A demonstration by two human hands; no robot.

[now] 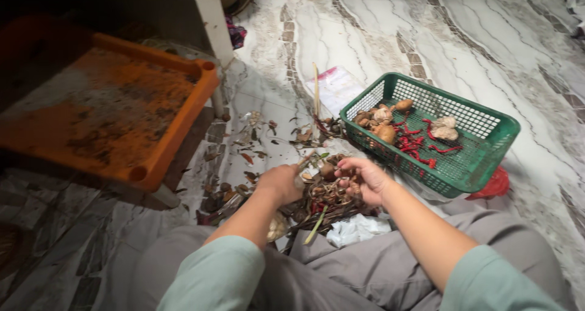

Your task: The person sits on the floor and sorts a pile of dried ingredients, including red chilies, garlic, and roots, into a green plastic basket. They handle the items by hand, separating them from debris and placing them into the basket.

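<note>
The left hand [281, 182] and right hand [364, 178] are curling loosely into a pile of scraps [320, 198], fingers half open; a green basket [487, 141] is sitting just beside.

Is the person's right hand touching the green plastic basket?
Apart. In the head view the right hand rests on the pile of dried scraps on the floor, and a strip of marble floor shows between it and the green basket.

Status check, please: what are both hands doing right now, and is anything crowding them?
Left hand closed on something small, unclear what. Right hand fingers in the scrap pile on the floor. Green basket close beside the right hand, orange stool further left.
</note>
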